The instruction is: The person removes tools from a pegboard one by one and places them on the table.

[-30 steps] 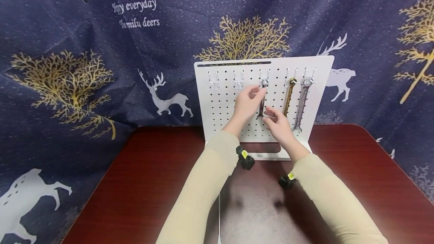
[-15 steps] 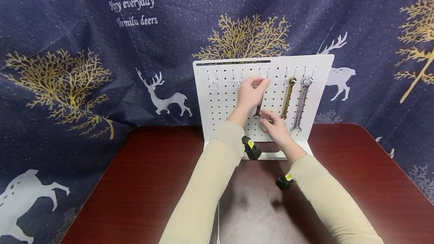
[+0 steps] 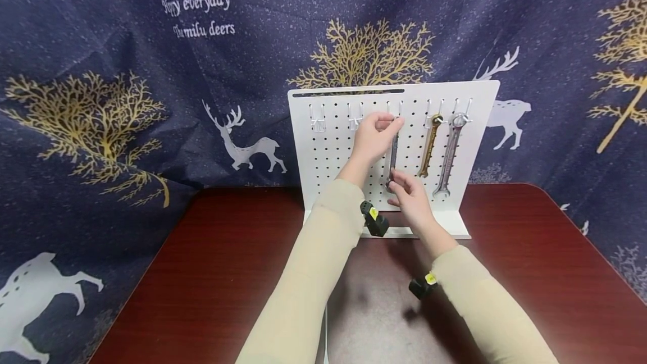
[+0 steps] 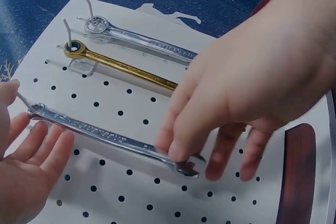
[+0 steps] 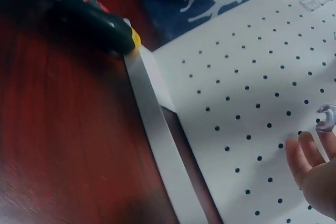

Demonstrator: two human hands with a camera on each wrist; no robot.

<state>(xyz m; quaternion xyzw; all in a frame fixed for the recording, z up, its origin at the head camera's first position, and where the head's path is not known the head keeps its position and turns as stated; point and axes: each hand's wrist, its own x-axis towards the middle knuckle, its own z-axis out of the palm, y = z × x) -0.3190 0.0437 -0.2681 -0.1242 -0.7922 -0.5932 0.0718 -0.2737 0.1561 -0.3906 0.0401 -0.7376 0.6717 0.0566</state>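
A silver combination wrench [image 4: 105, 134] slants across the white pegboard in the left wrist view, its ring end by a wire hook. My left hand [image 3: 372, 138] is at that ring end, thumb and fingers loosely spread beside the hook; in the head view this hand hides the ring. My right hand [image 3: 410, 198] pinches the wrench's lower, open-jaw end between thumb and fingers. Part of that open jaw [image 5: 327, 118] shows above the right fingertips in the right wrist view. Right of it hang a gold wrench [image 3: 428, 148] and a larger silver wrench [image 3: 450, 156].
The pegboard [image 3: 328, 181] stands upright on a dark red table [image 3: 242, 251]. Two bare hooks [image 3: 317, 122] show on its left side. A patterned blue cloth [image 3: 242, 72] hangs behind. Black cameras [image 3: 375, 221] are strapped at both wrists.
My left hand has risen to the wrench's ring end. My right hand has come down and taken hold of the lower end. The wrench tilted left, then straightened; its lower end now appears lower.
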